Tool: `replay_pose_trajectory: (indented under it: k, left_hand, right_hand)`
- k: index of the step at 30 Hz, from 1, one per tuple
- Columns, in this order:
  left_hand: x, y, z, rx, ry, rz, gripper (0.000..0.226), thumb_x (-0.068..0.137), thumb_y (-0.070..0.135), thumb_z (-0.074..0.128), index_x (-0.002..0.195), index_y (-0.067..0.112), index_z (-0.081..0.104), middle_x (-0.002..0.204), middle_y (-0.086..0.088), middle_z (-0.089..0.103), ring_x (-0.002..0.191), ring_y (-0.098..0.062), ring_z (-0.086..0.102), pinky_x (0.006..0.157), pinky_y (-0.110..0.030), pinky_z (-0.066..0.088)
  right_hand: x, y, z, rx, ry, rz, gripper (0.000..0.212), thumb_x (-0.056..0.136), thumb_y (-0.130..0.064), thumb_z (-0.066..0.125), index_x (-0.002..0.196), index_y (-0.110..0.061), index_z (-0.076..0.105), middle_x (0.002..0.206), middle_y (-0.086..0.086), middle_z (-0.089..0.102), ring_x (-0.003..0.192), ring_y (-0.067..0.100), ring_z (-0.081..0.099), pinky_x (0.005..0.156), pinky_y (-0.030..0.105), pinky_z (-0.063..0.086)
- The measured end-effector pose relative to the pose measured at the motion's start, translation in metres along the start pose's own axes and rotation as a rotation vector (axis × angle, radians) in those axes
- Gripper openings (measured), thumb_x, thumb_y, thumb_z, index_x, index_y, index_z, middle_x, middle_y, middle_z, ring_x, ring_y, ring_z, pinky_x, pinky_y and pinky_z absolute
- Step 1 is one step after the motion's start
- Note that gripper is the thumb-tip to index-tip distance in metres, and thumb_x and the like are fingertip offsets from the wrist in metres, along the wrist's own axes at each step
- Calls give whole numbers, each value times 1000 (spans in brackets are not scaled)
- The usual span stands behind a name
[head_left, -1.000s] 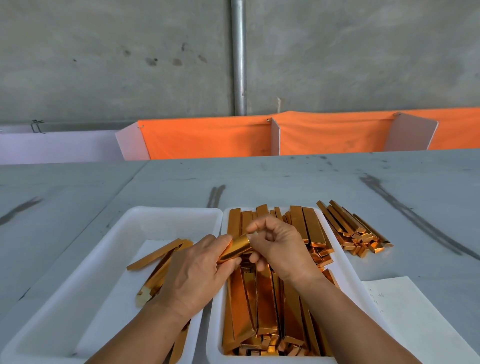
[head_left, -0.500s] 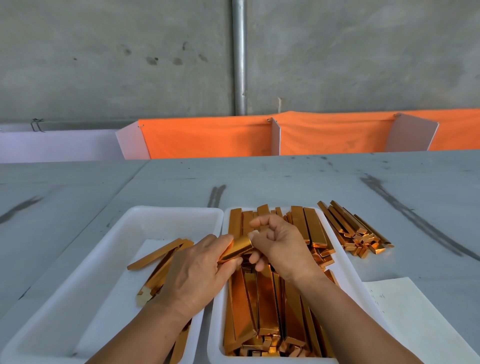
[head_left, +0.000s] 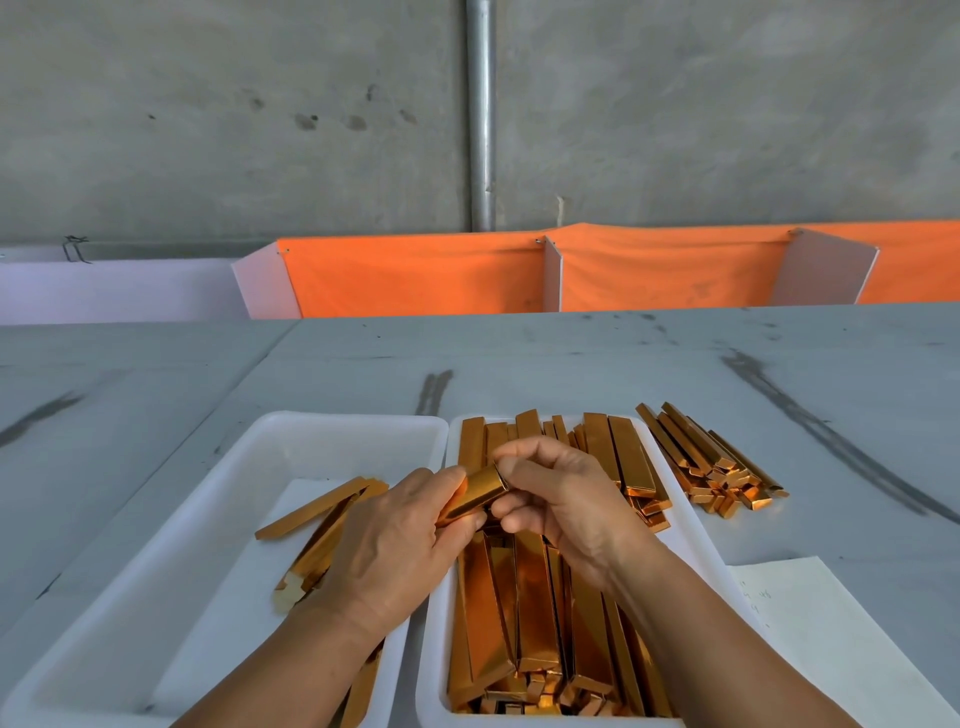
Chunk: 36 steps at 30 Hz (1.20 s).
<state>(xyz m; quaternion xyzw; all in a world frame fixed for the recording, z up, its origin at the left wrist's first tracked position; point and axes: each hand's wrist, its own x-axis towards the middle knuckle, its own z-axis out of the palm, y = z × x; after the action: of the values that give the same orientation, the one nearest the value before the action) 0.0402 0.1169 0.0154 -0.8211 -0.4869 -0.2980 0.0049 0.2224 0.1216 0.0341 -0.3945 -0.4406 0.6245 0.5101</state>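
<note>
My left hand (head_left: 395, 545) grips a slim gold foil box (head_left: 474, 494) held over the gap between two white trays. My right hand (head_left: 566, 499) pinches the box's far end with thumb and fingertips. The right tray (head_left: 691, 525) is packed with several flat gold box blanks. The left tray (head_left: 171, 566) holds several folded gold boxes, partly hidden under my left hand and forearm.
A loose pile of gold boxes (head_left: 711, 462) lies on the grey table to the right of the trays. A white sheet of paper (head_left: 831, 649) sits at the near right. Orange cloth panels (head_left: 415, 275) and a concrete wall stand behind the table.
My right fingers have worked at the box's end, shifting slightly; the box has stayed in my left hand at the same place.
</note>
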Motion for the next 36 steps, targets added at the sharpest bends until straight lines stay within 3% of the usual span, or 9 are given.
replay_pose_trajectory:
  k: [7,13,19,25,36]
  left_hand:
    - [0,0,0,1,-7,-5,41,92,48,55,125,25,57,87,14,51,72,-7,50,61,-8,29]
    - [0,-1,0,-4,-13,4,44,92,49,54,128,25,55,93,10,59,77,-6,54,64,-16,41]
    - [0,-2,2,-8,-11,-3,44,92,51,51,130,27,53,96,11,60,81,-6,56,66,-14,41]
    - [1,-3,4,7,-10,-8,44,93,53,47,129,29,51,97,13,57,80,-4,51,63,-9,30]
    - [1,-5,6,4,-18,-27,45,93,56,44,131,31,47,99,16,55,82,-4,53,67,-9,35]
  right_hand:
    - [1,1,1,-67,41,-33,15,89,-7,68,103,-2,68,73,17,71,53,16,67,50,20,56]
    - [0,0,4,-126,70,-48,10,91,-3,66,101,-3,68,68,14,71,50,14,67,49,19,54]
    - [0,1,4,-113,84,-54,9,94,-4,63,102,-3,68,69,15,71,51,15,67,50,20,55]
    - [0,1,4,-104,78,-59,12,94,-4,63,104,-2,67,71,17,72,52,16,68,51,21,56]
    - [-2,0,5,-185,67,-106,5,94,-2,62,96,-2,66,69,15,72,55,17,70,55,22,58]
